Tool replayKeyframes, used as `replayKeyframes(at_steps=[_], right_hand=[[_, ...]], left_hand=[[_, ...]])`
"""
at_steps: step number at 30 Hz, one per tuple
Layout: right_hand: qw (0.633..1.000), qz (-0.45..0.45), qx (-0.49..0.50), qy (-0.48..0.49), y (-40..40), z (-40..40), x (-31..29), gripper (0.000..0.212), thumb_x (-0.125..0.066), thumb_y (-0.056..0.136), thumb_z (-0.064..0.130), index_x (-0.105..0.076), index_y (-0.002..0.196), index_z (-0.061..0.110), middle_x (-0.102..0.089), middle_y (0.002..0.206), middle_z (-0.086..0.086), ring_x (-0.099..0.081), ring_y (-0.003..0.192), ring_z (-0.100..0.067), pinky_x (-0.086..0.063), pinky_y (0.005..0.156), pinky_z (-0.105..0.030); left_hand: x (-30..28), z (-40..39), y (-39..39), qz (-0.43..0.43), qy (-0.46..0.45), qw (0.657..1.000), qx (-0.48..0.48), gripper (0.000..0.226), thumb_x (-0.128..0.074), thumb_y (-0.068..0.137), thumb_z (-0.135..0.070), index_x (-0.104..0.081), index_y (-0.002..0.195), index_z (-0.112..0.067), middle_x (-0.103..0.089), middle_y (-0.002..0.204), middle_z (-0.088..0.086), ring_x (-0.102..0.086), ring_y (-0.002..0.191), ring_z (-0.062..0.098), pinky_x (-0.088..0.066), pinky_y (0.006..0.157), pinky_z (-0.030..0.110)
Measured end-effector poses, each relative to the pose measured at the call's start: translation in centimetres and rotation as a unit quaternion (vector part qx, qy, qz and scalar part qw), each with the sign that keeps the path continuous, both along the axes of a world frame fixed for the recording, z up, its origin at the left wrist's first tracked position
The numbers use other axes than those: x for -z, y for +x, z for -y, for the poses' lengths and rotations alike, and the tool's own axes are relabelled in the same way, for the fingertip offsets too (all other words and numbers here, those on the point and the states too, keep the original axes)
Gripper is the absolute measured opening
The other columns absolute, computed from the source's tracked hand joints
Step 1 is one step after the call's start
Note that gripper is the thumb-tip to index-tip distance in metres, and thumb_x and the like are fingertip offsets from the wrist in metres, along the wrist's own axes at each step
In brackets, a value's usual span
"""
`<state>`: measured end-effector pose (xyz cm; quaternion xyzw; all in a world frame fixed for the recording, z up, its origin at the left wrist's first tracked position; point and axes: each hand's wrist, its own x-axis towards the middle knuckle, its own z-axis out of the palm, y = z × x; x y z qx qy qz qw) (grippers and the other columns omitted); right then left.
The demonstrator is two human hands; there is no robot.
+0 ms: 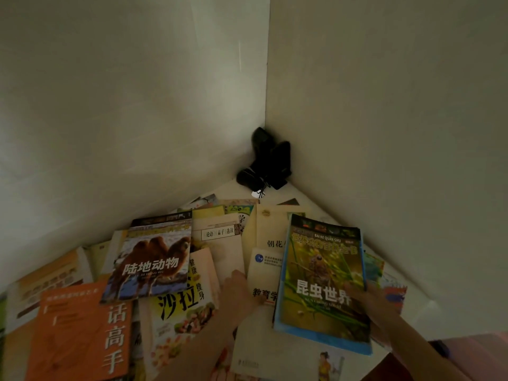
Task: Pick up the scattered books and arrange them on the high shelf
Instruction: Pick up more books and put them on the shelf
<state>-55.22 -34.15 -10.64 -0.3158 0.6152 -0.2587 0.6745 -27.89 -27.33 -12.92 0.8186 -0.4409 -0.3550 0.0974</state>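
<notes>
A: Nearest us, the right hand (pixel 368 301) grips the insect book (pixel 323 281) by its right edge, over the scattered books (pixel 176 270).

B: We note the left hand (pixel 242 290) rests flat, fingers relaxed.

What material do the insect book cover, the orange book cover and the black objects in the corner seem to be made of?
Insect book: glossy coated paper, probably; the cover shows a slight sheen and its page edges are visible.
Orange book: matte paper or card, no shine visible.
Black objects: too dark to tell; perhaps plastic or fabric, with a thin cord.
</notes>
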Motion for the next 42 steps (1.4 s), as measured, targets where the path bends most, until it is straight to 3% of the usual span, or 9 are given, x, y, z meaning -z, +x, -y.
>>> replayKeyframes(at_steps=[9,13,16,20,27,29,31,35,42], right_hand=[[0.998,0.023,0.054,0.010,1.7,-1.4,-0.4,0.024,-0.063,0.089,0.014,-0.056,0.112,0.011,-0.072,0.096,-0.019,-0.069,0.083,-0.039,-0.058,0.069,-0.051],[0.997,0.060,0.048,0.031,2.8,-0.3,-1.3,0.014,-0.058,0.093,0.016,-0.059,0.107,0.012,-0.071,0.090,-0.019,-0.071,0.065,-0.033,-0.056,0.049,-0.038],[0.999,0.032,0.013,0.016,4.2,0.3,-1.0,0.022,-0.059,0.093,0.016,-0.059,0.113,0.007,-0.072,0.090,-0.019,-0.070,0.075,-0.035,-0.058,0.059,-0.041],[0.999,0.022,-0.009,0.027,5.0,0.7,-1.0,0.028,-0.058,0.094,0.020,-0.061,0.118,0.006,-0.074,0.092,-0.019,-0.070,0.083,-0.037,-0.056,0.079,-0.052],[0.981,0.171,0.063,0.068,3.9,2.3,-3.2,0.061,-0.022,0.095,0.062,-0.063,0.095,0.017,-0.075,0.075,-0.012,-0.071,0.067,-0.031,-0.055,0.056,-0.036],[0.975,0.192,0.046,0.097,3.5,2.2,-1.8,0.072,-0.032,0.084,0.072,-0.065,0.112,0.014,-0.072,0.105,-0.019,-0.069,0.094,-0.038,-0.056,0.077,-0.047],[0.979,0.180,0.005,0.093,3.5,2.0,-0.7,0.058,-0.055,0.083,0.053,-0.059,0.126,0.014,-0.066,0.119,-0.018,-0.063,0.108,-0.042,-0.048,0.094,-0.057],[0.992,0.103,-0.071,0.009,3.8,1.8,0.1,0.042,-0.065,0.088,0.015,-0.053,0.129,0.015,-0.071,0.109,-0.014,-0.069,0.095,-0.037,-0.055,0.084,-0.054],[0.995,0.092,-0.028,-0.032,3.8,0.5,0.5,0.053,-0.073,0.080,0.023,-0.054,0.129,0.024,-0.069,0.117,-0.008,-0.068,0.099,-0.036,-0.055,0.082,-0.056]], left_hand=[[-3.8,-2.9,-0.4,-0.085,-0.118,0.989,0.018,0.031,-0.058,0.093,-0.033,-0.035,0.107,-0.018,-0.055,0.093,-0.005,-0.057,0.076,0.008,-0.044,0.053,0.015],[-10.8,-1.0,2.5,0.035,-0.229,0.973,0.011,0.027,-0.051,0.097,-0.035,-0.037,0.114,-0.018,-0.055,0.089,-0.002,-0.056,0.073,0.013,-0.038,0.057,0.021],[-16.6,1.1,4.0,0.101,-0.321,0.942,-0.001,0.036,-0.050,0.097,-0.033,-0.038,0.125,-0.014,-0.059,0.095,-0.001,-0.061,0.075,0.018,-0.041,0.055,0.020],[-20.1,4.2,3.3,0.041,-0.368,0.929,0.015,0.041,-0.054,0.095,-0.037,-0.037,0.128,-0.023,-0.066,0.100,-0.006,-0.066,0.078,0.013,-0.053,0.061,0.026],[-12.2,6.0,-1.7,-0.349,-0.217,0.907,-0.089,0.029,-0.064,0.091,-0.029,-0.050,0.116,-0.028,-0.069,0.105,-0.006,-0.071,0.084,0.008,-0.060,0.069,0.028],[-8.0,6.4,-2.2,-0.320,-0.179,0.927,-0.081,0.036,-0.064,0.091,-0.029,-0.048,0.123,-0.022,-0.067,0.114,-0.001,-0.069,0.091,0.008,-0.059,0.075,0.028],[-4.7,6.6,-2.2,-0.224,-0.174,0.958,-0.035,0.037,-0.060,0.093,-0.033,-0.047,0.126,-0.021,-0.067,0.117,-0.001,-0.065,0.093,0.005,-0.057,0.079,0.027],[-2.2,6.5,-1.2,0.061,-0.200,0.978,0.026,0.054,-0.044,0.083,-0.066,-0.057,0.116,-0.025,-0.058,0.109,-0.008,-0.051,0.103,0.012,-0.035,0.087,0.025],[-0.1,4.3,-0.5,-0.150,-0.161,0.975,-0.043,0.065,-0.071,0.064,-0.072,-0.058,0.114,-0.033,-0.070,0.107,-0.014,-0.067,0.096,0.005,-0.059,0.079,0.028]])
